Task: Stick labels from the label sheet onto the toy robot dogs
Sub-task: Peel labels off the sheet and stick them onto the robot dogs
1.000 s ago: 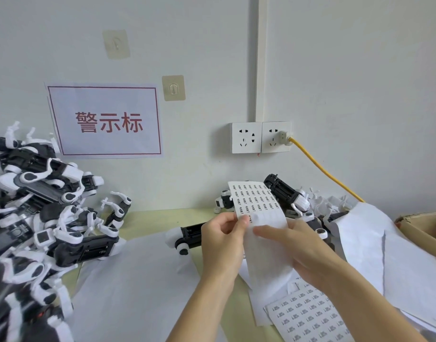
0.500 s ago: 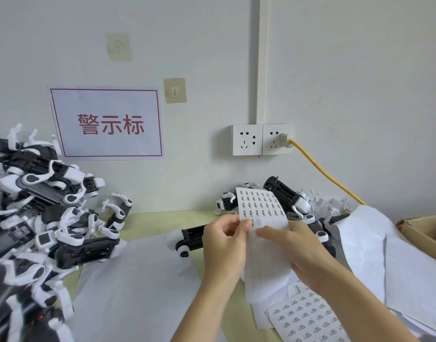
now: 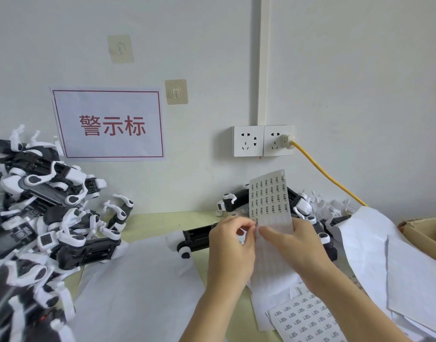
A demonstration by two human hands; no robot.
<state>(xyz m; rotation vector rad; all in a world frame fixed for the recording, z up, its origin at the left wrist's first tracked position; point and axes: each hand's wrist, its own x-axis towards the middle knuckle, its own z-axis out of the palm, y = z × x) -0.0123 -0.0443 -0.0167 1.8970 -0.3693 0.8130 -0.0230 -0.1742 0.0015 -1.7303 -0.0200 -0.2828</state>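
Label sheet held upright at centre frame, gripped by right hand; left hand pinches a label at its edge (peel slowly). Toy robot dog lies behind.

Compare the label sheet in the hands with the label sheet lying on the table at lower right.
The held label sheet stands upright, gripped by the left hand and right hand; the flat label sheet lies untouched. The held label sheet's lower rows are bare; the flat label sheet looks full. Both carry small printed labels in a grid.
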